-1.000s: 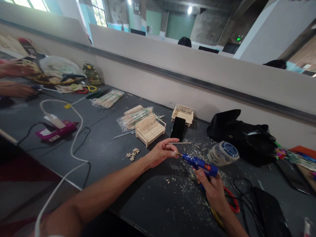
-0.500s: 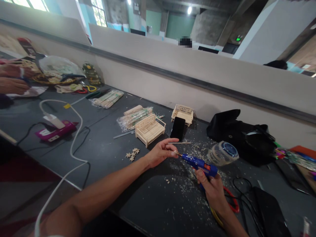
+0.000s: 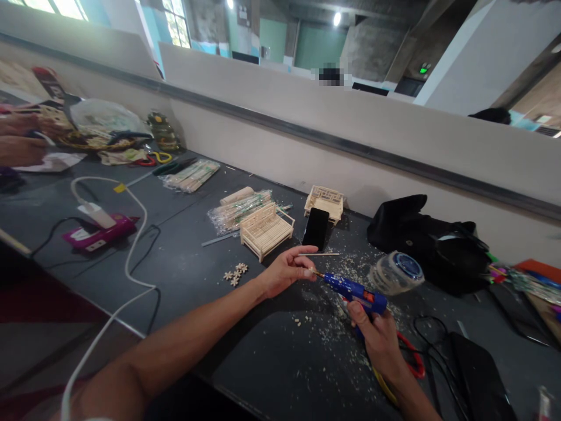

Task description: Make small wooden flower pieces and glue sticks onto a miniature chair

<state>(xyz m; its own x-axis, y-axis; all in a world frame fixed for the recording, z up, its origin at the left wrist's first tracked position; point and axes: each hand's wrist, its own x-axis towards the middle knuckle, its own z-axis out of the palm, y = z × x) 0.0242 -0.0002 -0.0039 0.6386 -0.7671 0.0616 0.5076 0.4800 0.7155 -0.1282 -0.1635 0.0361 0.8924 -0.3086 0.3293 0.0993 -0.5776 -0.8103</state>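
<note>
My right hand (image 3: 379, 334) is wrapped round the grip of a blue hot glue gun (image 3: 350, 287), its nozzle pointing left. At the nozzle tip, my left hand (image 3: 291, 272) pinches a tiny pale piece (image 3: 312, 271) between thumb and finger; its shape is mostly hidden. A thin wooden stick (image 3: 324, 254) lies just beyond the left fingers. Several small wooden flower shapes (image 3: 235, 273) rest on the table left of that hand. Behind it stands a miniature bench made of sticks (image 3: 267, 231), with a second miniature bench (image 3: 325, 202) farther back.
A phone (image 3: 316, 228) leans near the rear bench. To the right are a clear plastic jar (image 3: 398, 272) on its side and a black bag (image 3: 425, 245). Bagged sticks (image 3: 241, 209), a purple power strip (image 3: 100, 233) and a white cable (image 3: 139, 285) lie leftward. Another person's hands (image 3: 21, 140) work at far left.
My hands and the glue gun have hardly moved. At far left, the other person's hands have shifted slightly.
</note>
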